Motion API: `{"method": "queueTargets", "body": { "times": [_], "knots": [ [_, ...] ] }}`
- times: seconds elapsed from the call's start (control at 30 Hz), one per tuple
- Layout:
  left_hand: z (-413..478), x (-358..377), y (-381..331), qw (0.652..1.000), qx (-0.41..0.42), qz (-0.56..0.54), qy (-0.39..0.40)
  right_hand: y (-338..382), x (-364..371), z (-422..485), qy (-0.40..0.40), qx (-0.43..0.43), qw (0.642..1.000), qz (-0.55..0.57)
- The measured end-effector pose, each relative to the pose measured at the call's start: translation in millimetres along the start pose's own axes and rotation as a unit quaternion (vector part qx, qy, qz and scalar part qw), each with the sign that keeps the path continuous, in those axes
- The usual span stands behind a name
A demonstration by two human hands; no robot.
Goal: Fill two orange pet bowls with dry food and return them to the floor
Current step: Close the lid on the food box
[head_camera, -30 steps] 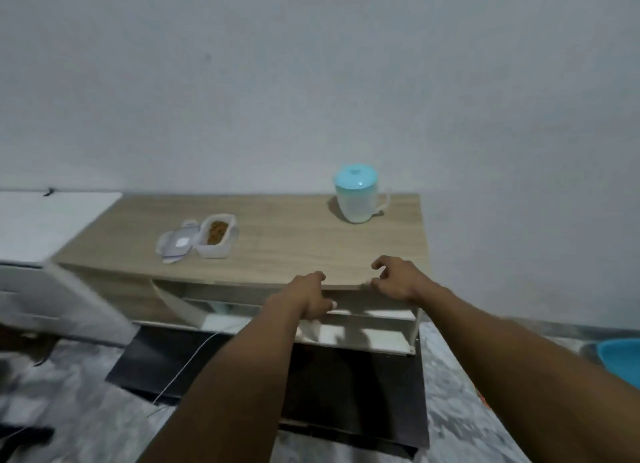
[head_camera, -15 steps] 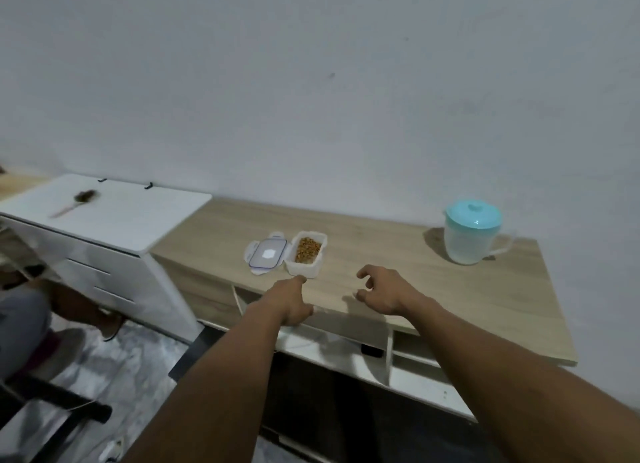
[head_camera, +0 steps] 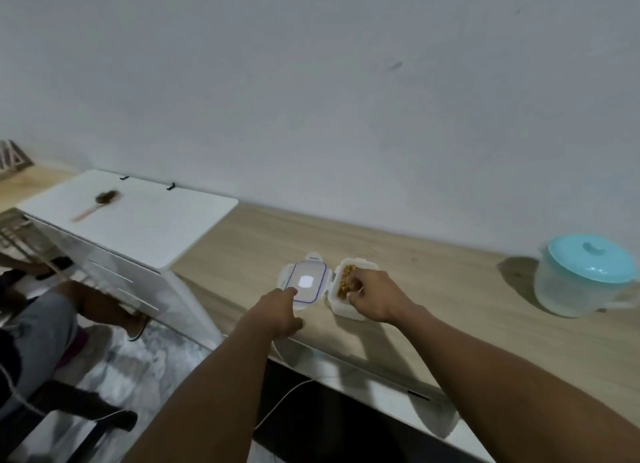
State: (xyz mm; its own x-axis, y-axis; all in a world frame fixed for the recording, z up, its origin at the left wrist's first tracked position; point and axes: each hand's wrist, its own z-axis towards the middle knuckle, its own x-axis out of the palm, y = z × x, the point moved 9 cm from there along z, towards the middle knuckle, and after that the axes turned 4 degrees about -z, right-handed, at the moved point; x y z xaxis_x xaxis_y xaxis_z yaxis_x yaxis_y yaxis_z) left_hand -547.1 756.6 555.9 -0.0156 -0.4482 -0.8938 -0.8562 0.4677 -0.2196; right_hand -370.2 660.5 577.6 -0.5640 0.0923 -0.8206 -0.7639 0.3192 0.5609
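Note:
A small white plastic container (head_camera: 344, 310) of brown dry food (head_camera: 346, 276) stands open on the wooden counter (head_camera: 457, 289). Its lid (head_camera: 306, 282), clear with a blue seal, lies flat just left of it. My right hand (head_camera: 377, 298) is on the container's near rim, fingers curled over the edge onto the food. My left hand (head_camera: 280, 312) sits at the counter's front edge, its knuckles touching the lid's near corner; its fingers are hidden from me. No orange bowl is in view.
A translucent pitcher with a teal lid (head_camera: 585, 275) stands at the counter's right end. A white cabinet (head_camera: 145, 227) adjoins the counter on the left, with a brown brush (head_camera: 104, 199) on top. A seated person's leg (head_camera: 45, 324) is at lower left. A white cable (head_camera: 287, 396) hangs below.
I have moved left along the counter. Both hands went forward from the counter's front edge: the right one reached the food container, the left one reached the lid.

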Motion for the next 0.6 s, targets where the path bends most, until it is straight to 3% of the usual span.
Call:
{"method": "queueTargets", "body": {
  "times": [0.2, 0.43, 0.6],
  "knots": [
    [67, 0, 39, 0.997, 0.055, 0.06, 0.009, 52, 54, 60, -0.004, -0.019, 1.0, -0.021],
    [123, 14, 71, 0.975, 0.197, 0.106, -0.008, 56, 124, 101, 0.014, 0.068, 0.992, -0.109],
    [141, 26, 85, 0.965, 0.243, 0.102, 0.008, 41, 156, 99, 0.031, 0.106, 0.978, -0.175]
  ]
}}
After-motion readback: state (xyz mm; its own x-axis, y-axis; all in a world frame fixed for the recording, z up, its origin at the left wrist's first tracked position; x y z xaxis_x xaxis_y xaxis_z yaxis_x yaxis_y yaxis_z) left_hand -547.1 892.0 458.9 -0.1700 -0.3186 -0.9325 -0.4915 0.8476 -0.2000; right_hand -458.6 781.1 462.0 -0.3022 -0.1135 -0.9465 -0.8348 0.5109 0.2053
